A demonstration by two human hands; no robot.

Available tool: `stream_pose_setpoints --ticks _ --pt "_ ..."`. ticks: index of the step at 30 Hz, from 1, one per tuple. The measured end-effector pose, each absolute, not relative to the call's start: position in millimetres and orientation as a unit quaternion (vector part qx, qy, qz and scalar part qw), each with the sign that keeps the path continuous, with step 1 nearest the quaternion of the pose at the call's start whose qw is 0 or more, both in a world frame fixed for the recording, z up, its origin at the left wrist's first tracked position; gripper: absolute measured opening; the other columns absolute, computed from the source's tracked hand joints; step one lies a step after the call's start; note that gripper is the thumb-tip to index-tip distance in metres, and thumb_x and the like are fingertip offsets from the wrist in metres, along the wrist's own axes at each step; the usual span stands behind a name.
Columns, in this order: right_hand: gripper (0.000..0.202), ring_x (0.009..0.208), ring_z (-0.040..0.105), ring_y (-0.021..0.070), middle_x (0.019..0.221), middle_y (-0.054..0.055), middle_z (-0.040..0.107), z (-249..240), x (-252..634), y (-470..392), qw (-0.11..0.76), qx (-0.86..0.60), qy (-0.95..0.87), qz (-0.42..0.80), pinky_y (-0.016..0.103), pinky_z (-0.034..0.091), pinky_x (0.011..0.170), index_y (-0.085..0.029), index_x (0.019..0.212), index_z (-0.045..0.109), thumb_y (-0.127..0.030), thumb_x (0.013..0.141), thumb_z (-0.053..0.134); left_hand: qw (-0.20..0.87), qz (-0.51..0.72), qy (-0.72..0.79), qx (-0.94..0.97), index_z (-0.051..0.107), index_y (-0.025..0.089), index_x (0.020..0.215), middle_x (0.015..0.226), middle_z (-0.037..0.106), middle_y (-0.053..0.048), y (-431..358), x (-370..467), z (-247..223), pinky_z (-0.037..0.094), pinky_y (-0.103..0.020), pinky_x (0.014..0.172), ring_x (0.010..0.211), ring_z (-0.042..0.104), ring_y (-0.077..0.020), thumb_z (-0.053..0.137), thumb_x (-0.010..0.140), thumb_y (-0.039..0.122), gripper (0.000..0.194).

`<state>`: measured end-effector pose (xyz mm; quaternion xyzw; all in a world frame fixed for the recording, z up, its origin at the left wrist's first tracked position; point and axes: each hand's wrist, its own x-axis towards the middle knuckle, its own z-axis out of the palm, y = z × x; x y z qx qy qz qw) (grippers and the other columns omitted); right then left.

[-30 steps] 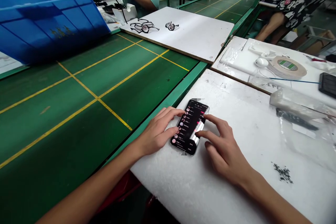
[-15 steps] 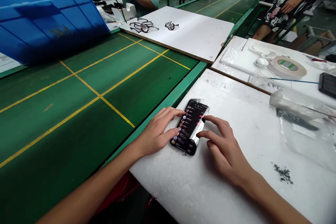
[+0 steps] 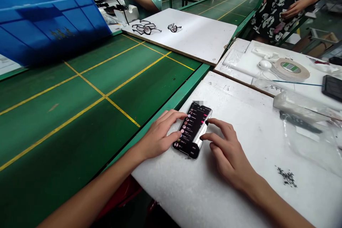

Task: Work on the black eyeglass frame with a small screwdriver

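While the green belt fills the left of the view, the work in hand sits on the white worktop beside it. A blue bin stands on the far side of the belt, tilted in view. On the worktop, near the belt's green rail, the phone lies face up between the two hands; its screen is lit with a list, the text too small to read.

Judged from this position, touching the screen goes best with the phone flat, the left hand steadying its edge lightly, and the right hand using one fingertip at a time, palm clear of the glass.

Left fingers: index and thumb moderately apart, tips at the phone's left edge, overlapping the screen; neither is closed around it. Right fingers: loosely spread and bent, two tips at the right edge, the thumb drawn back just beside the phone. Whether any tip presses or only hovers cannot be told. Smallest noted: black fragments scattered right of the right hand.
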<state>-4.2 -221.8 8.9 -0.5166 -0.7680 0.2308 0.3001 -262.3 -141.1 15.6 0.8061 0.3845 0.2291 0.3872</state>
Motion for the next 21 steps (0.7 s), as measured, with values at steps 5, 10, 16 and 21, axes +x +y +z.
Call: stream_pose_setpoints --ticks 5,10,16,21 --pt "0.037 0.142 0.040 0.0324 0.160 0.006 0.038 10.4 -2.2 -222.2 0.285 -0.481 -0.793 0.244 0.057 0.040 0.113 -0.026 0.121 0.066 -0.012 0.096 0.043 0.385 0.232 0.387 0.805 0.055 0.027 0.138 0.135 0.060 -0.003 -140.8 -261.5 15.5 0.041 -0.039 0.106 0.122 0.054 -0.0252 0.056 0.096 0.019 0.043" --pt "0.038 0.142 0.040 0.0319 0.157 0.008 0.041 7.2 -3.4 -220.4 0.292 -0.515 -0.775 0.222 0.059 0.040 0.113 -0.026 0.123 0.064 -0.012 0.096 0.043 0.385 0.236 0.387 0.804 0.056 0.027 0.137 0.134 0.061 -0.002 -140.4 -260.6 15.0 0.041 -0.038 0.107 0.123 0.054 -0.0236 0.052 0.097 0.016 0.042" --pt "0.039 0.144 0.039 0.0331 0.159 0.008 0.039 7.8 -3.8 -221.3 0.292 -0.507 -0.777 0.233 0.060 0.040 0.114 -0.027 0.129 0.061 -0.014 0.096 0.045 0.387 0.241 0.388 0.801 0.057 0.026 0.135 0.134 0.061 -0.003 -140.2 -259.5 14.7 0.039 -0.038 0.107 0.123 0.053 -0.0242 0.051 0.097 0.015 0.041" --pt "0.037 0.141 0.042 0.0342 0.157 0.008 0.042 7.6 -4.9 -221.2 0.275 -0.496 -0.796 0.211 0.062 0.040 0.112 -0.027 0.121 0.065 -0.012 0.093 0.047 0.385 0.240 0.388 0.803 0.057 0.027 0.136 0.134 0.062 -0.003 -140.6 -259.8 14.2 0.040 -0.039 0.108 0.123 0.054 -0.0249 0.049 0.097 0.014 0.041"
